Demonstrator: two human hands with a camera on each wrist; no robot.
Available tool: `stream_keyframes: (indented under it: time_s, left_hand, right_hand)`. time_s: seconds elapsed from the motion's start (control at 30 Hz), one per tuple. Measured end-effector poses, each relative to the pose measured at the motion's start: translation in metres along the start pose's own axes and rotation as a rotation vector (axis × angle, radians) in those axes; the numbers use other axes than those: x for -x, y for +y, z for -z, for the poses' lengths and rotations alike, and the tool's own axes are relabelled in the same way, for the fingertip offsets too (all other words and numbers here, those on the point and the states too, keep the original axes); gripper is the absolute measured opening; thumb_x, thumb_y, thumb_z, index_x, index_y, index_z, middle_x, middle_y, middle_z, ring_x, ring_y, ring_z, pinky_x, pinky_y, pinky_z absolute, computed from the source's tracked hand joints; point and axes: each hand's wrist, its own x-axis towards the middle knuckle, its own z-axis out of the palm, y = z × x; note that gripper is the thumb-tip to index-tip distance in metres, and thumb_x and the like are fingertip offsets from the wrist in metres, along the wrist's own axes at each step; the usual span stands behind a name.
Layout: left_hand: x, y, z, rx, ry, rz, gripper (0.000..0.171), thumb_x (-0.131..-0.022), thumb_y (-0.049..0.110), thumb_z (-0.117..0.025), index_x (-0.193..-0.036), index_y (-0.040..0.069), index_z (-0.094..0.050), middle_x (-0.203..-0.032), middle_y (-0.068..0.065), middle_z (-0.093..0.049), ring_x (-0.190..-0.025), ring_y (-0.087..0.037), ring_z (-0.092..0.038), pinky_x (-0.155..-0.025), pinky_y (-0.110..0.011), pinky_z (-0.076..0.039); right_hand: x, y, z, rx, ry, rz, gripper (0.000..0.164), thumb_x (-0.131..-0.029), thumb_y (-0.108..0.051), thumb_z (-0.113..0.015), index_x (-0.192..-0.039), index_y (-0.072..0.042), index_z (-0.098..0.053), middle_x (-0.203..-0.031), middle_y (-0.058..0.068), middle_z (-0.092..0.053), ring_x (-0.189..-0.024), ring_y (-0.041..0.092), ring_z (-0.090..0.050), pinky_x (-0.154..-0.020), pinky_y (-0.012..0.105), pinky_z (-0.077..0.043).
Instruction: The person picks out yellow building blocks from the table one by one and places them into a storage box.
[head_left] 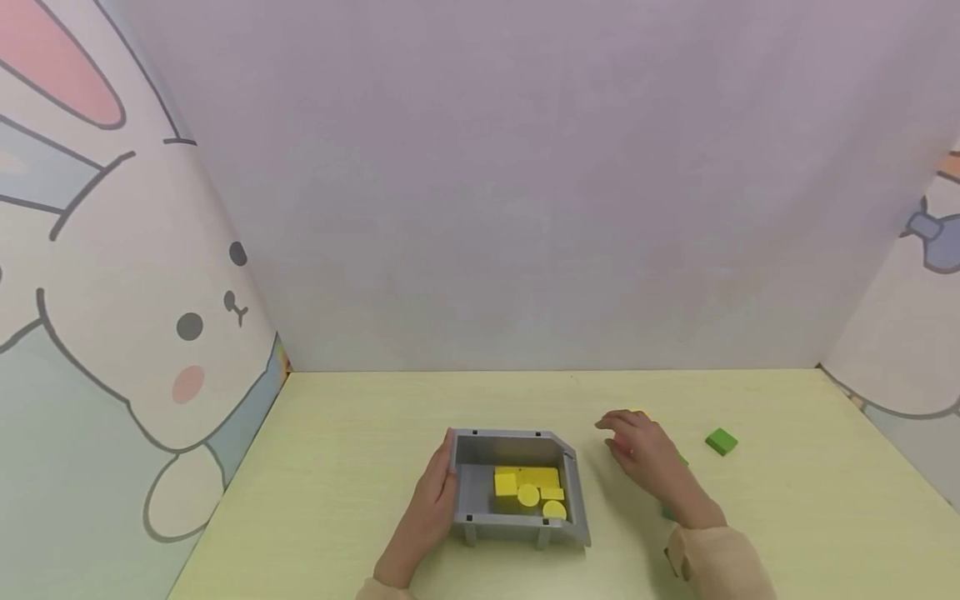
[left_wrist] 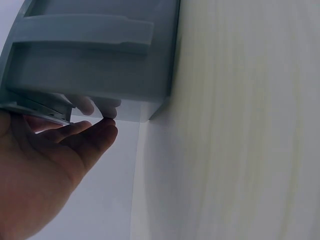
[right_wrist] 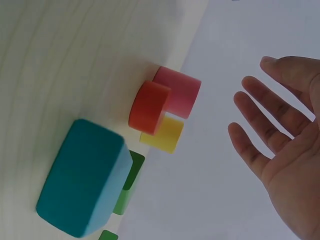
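A grey plastic bin [head_left: 474,492] stands on the table, holding several yellow blocks [head_left: 506,484], among them round and square ones. Along its left side lies my left hand [head_left: 429,508], its fairly straight fingertips touching the outer wall, as the left wrist view also shows. My right hand [head_left: 651,457] hovers over loose blocks to the right of the bin, fingers spread and holding nothing. Below it in the right wrist view are a red cylinder [right_wrist: 149,107], a pink cylinder [right_wrist: 179,92] and a yellow block [right_wrist: 164,135]. The right hand partly hides these in the head view.
A teal block [right_wrist: 82,177] lies nearer the right forearm, with a dark green block [right_wrist: 134,170] behind it. Farther right on the pale table [head_left: 360,417] sits a green block [head_left: 722,441]. A plain wall [head_left: 555,208] rises behind the table; bunny-printed panels flank it.
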Motion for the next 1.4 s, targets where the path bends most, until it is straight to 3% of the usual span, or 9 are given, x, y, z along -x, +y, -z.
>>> stream_keyframes:
  time_s: [0.33, 0.77, 1.4]
  left_hand:
    - [0.000, -0.003, -0.001, -0.013, 0.005, -0.008, 0.047, -0.099, 0.006, -0.025, -0.144, 0.000, -0.012, -0.150, -0.022, -0.017, -0.136, -0.033, -0.014, -0.110, -0.057, -0.018]
    - [-0.001, -0.002, 0.000, -0.006, -0.001, 0.009, 0.047, -0.099, 0.006, -0.027, -0.144, 0.000, -0.012, -0.151, -0.021, -0.016, -0.136, -0.033, -0.014, -0.110, -0.055, -0.019]
    - [0.000, -0.002, 0.000, 0.003, 0.006, -0.011, 0.047, -0.100, 0.007, -0.026, -0.144, 0.000, -0.012, -0.150, -0.022, -0.016, -0.135, -0.035, -0.014, -0.110, -0.057, -0.019]
  right_hand:
    - [0.004, 0.009, 0.006, -0.015, -0.071, -0.114, 0.031, -0.066, 0.009, -0.070, -0.095, 0.000, -0.064, -0.097, 0.016, -0.064, -0.087, 0.032, -0.056, -0.069, 0.053, -0.051]
    - [0.003, 0.020, 0.008, 0.042, -0.131, -0.229, 0.028, -0.070, 0.005, -0.069, -0.097, -0.002, -0.065, -0.101, 0.016, -0.064, -0.092, 0.034, -0.054, -0.071, 0.056, -0.050]
    - [-0.003, 0.031, 0.007, 0.069, -0.214, -0.316, 0.027, -0.071, 0.006, -0.068, -0.098, 0.001, -0.065, -0.102, 0.020, -0.063, -0.093, 0.038, -0.052, -0.074, 0.057, -0.049]
